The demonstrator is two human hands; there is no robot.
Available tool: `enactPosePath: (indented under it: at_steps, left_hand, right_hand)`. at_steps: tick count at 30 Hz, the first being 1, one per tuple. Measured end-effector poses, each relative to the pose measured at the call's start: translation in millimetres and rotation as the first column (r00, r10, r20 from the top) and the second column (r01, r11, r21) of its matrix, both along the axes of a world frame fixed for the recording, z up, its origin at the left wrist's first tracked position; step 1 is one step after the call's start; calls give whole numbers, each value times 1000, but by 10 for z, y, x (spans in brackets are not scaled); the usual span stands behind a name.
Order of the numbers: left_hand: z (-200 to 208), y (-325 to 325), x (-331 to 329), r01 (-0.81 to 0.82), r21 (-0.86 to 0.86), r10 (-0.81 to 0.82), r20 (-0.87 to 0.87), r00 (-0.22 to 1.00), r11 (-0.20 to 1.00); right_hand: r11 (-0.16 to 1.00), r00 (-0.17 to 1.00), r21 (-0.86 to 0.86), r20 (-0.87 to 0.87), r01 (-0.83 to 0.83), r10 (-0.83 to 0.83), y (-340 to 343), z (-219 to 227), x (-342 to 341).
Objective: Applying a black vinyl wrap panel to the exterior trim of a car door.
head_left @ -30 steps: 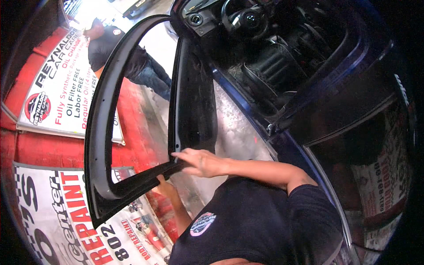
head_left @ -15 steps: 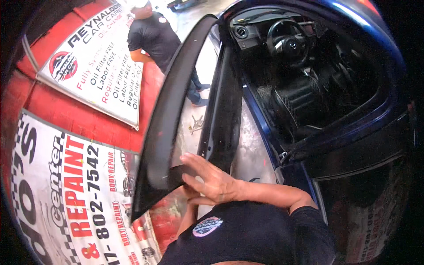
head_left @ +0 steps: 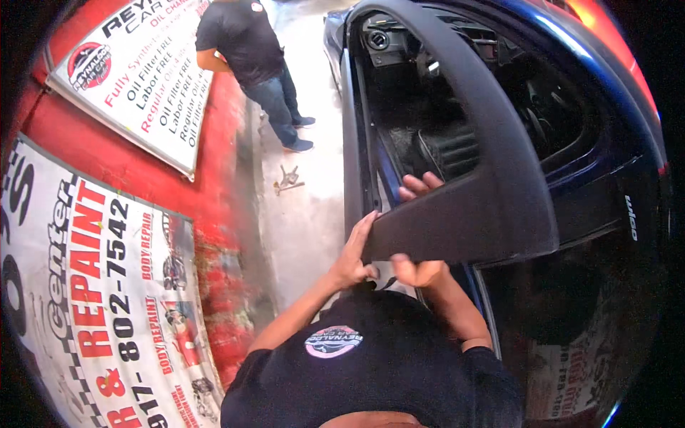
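Note:
A car door (head_left: pixel 457 228) stands in front of me. Its black window frame overlaps the view of the blue car's (head_left: pixel 606 71) interior. My right hand (head_left: pixel 421 272) curls round the wide rear part of this frame. Its fingertips show through the window opening, and its thumb side lies at the lower edge. My left hand (head_left: pixel 349 260) is at the left end of that edge, touching it, fingers stretched upward and thumb apart. Past the frame, a dark ribbed seat (head_left: pixel 453 146) and part of the dashboard (head_left: pixel 378 39) are visible.
Another person (head_left: pixel 246 50) in a dark shirt and jeans stands ahead on the left. A small metal stand (head_left: pixel 288 180) lies on the pale floor (head_left: pixel 307 221). Along the left, a red wall (head_left: pixel 221 143) carries a white sign (head_left: pixel 135 93) and a large banner (head_left: pixel 85 285).
In my view, the window frame has shifted from left to right, across the car's opening. My right hand has moved right with it. My left hand, mostly hidden before, now shows.

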State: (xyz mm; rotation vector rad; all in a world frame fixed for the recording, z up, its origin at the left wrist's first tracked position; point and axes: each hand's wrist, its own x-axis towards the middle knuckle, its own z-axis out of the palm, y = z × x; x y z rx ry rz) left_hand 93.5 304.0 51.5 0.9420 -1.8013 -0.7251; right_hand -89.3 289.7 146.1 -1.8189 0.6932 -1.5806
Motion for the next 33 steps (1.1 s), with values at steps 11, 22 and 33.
enactPosePath:
  at_steps: [11, 22, 33]
  left_hand:
    - [-505, -909, -1032, 284, 289, -248, -156, 956, 914]
    - [-587, -1237, -1719, 81, 213, -4, -338, 941, 974]
    - [-309, -1319, -2081, 121, 79, -87, -342, 936, 990]
  right_hand:
    - [852, 858, -120, 145, 510, -493, -79, 212, -663]
    - [252, 127, -674, -229, 694, -965, 378, 335, -897]
    - [271, -6, -662, -384, 699, -923, -400, 99, -979]
